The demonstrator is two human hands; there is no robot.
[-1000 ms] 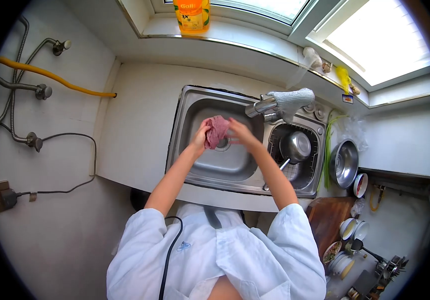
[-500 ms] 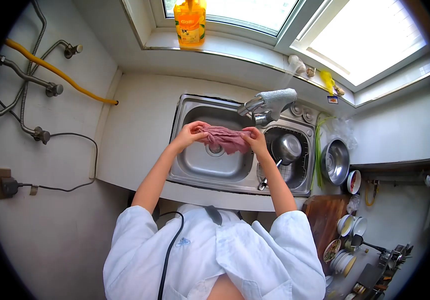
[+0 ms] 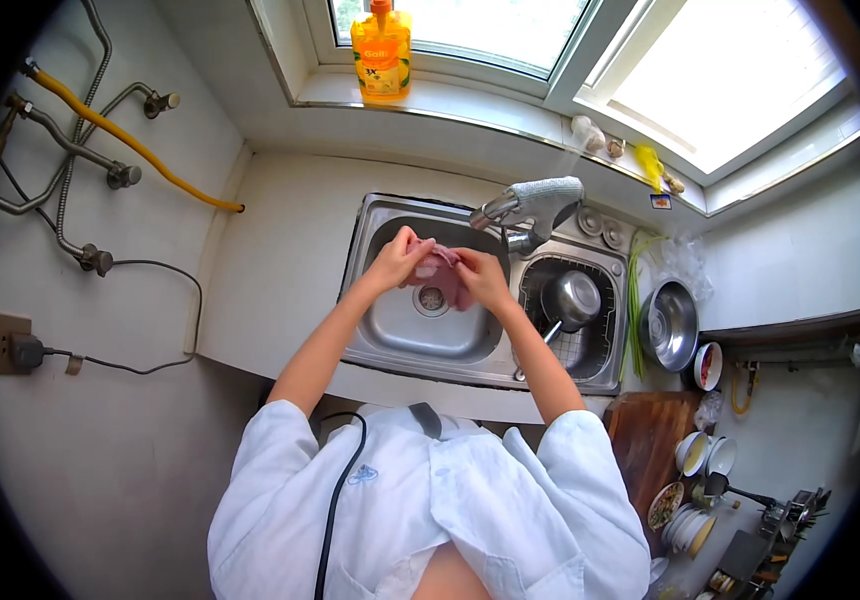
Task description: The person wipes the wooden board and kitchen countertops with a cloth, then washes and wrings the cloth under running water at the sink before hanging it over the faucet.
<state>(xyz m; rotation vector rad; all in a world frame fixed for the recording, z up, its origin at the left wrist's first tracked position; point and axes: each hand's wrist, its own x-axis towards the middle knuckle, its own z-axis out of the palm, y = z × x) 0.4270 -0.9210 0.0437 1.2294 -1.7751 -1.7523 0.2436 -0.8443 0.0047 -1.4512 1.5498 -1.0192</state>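
Note:
A pink cloth (image 3: pixel 440 275) hangs bunched between my hands over the left basin of the steel sink (image 3: pixel 390 345). My left hand (image 3: pixel 399 262) grips its left end, fingers closed on the fabric. On the other side my right hand (image 3: pixel 482 279) pinches the cloth's right end. Below the cloth the drain (image 3: pixel 431 299) shows in the basin floor. Just behind and to the right of my hands is the faucet (image 3: pixel 530 212), with a grey cloth wrapped over it.
In the right basin lies a metal pot (image 3: pixel 571 300) with a long handle. Green stalks (image 3: pixel 636 310) and a steel bowl (image 3: pixel 671 325) stand right of the sink, near a wooden cutting board (image 3: pixel 650 440). An orange soap pouch (image 3: pixel 381 58) stands on the windowsill.
My hands have come closer together, and the cloth stretched between them is now bunched and hangs lower. The camera view has shifted slightly.

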